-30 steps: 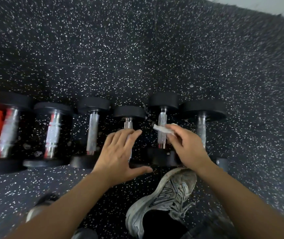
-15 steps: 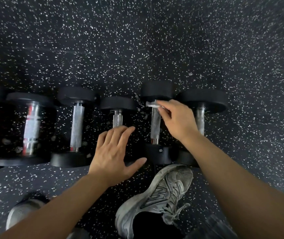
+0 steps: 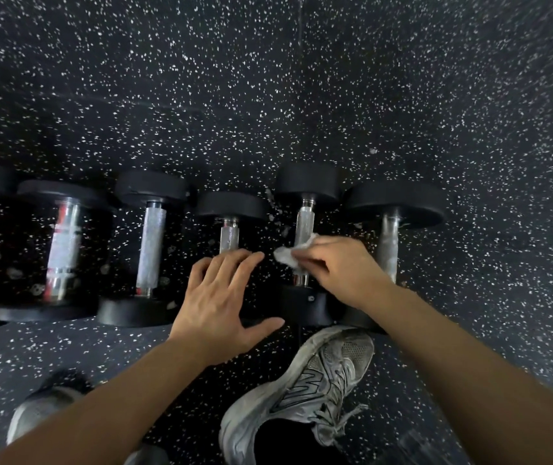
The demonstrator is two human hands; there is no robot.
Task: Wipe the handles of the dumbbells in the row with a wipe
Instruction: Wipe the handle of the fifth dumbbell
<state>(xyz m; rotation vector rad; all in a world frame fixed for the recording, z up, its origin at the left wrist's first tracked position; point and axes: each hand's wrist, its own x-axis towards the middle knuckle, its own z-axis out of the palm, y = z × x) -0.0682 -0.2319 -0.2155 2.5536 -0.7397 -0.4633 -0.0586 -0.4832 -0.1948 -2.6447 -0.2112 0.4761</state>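
Note:
Several black dumbbells with chrome handles lie in a row on the speckled rubber floor. My right hand (image 3: 339, 266) is shut on a small white wipe (image 3: 290, 252), pressed around the lower part of the second handle from the right (image 3: 304, 226). My left hand (image 3: 221, 303) hovers flat with fingers spread over the near end of the short dumbbell (image 3: 230, 234) just to the left, hiding its lower handle. The rightmost dumbbell handle (image 3: 388, 243) stands behind my right wrist.
More dumbbells (image 3: 150, 250) (image 3: 62, 250) extend to the left edge. My grey sneaker (image 3: 305, 391) is planted just before the row, another shoe (image 3: 40, 407) at lower left. Open speckled floor (image 3: 302, 95) lies beyond the row.
My right hand slid the wipe from the top of the handle down toward its near end. The left hand stayed hovering in place.

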